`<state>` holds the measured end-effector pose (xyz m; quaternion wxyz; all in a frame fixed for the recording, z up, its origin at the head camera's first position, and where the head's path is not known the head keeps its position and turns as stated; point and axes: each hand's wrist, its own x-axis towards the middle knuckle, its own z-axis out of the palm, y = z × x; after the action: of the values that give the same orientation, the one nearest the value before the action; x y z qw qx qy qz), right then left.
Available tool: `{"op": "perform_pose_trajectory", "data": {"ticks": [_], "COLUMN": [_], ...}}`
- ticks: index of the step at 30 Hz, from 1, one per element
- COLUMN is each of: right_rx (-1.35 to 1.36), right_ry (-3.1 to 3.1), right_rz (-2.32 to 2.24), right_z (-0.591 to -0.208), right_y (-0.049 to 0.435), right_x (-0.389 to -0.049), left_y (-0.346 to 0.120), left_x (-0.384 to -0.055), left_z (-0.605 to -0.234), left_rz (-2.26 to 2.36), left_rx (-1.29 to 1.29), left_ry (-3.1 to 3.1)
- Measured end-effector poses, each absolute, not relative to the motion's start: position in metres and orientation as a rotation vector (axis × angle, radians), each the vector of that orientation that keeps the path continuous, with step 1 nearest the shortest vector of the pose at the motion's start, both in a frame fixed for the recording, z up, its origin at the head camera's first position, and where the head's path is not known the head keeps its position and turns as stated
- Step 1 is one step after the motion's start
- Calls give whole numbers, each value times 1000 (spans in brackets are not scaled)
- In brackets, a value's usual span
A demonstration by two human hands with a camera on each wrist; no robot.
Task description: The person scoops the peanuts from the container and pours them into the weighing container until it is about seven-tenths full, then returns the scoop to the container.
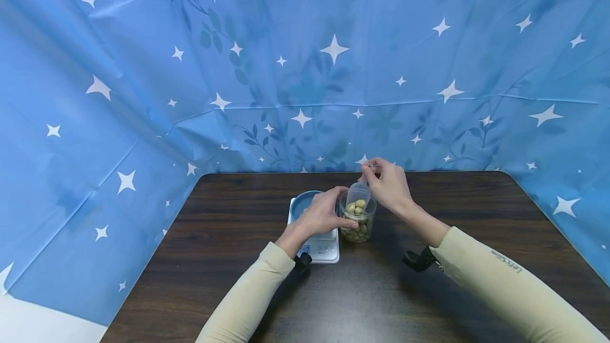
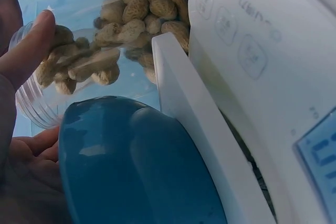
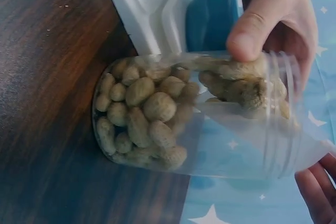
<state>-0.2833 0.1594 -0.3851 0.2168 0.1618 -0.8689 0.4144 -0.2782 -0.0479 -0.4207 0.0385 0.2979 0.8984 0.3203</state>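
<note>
A clear screw-neck jar (image 1: 364, 226) stands on the table with peanuts (image 3: 157, 106) filling its lower part. My left hand (image 1: 322, 215) grips it near the rim, thumb on the near side and fingers toward the far side. Pinched by the handle in my right hand (image 1: 388, 184) is a translucent scoop (image 1: 358, 192), tilted down into the jar's mouth. Several peanuts lie in the scoop, inside the neck. Left of the jar, a blue bowl (image 2: 136, 166) sits on a white kitchen scale (image 1: 326, 254), partly hidden by my left hand and wrist.
The dark wood table (image 1: 229, 258) ends at a back edge just behind the jar and scale. A blue curtain (image 1: 305, 68) with white stars hangs beyond it. Part of the scale's lit display (image 2: 323, 148) shows in the left wrist view.
</note>
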Motion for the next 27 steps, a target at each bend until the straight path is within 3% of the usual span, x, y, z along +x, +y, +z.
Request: {"op": "perform_pose_trajectory", "data": {"ticks": [27], "right_rx": [264], "right_ry": [-2426], "right_rz": [1324], "right_z": [-381], "right_y": [168], "right_x": [-288], "left_y": [-46], "left_x": [-279], "left_z": [-423], "left_rz": [1014], "left_rx": [916], "left_ry": [2758]}}
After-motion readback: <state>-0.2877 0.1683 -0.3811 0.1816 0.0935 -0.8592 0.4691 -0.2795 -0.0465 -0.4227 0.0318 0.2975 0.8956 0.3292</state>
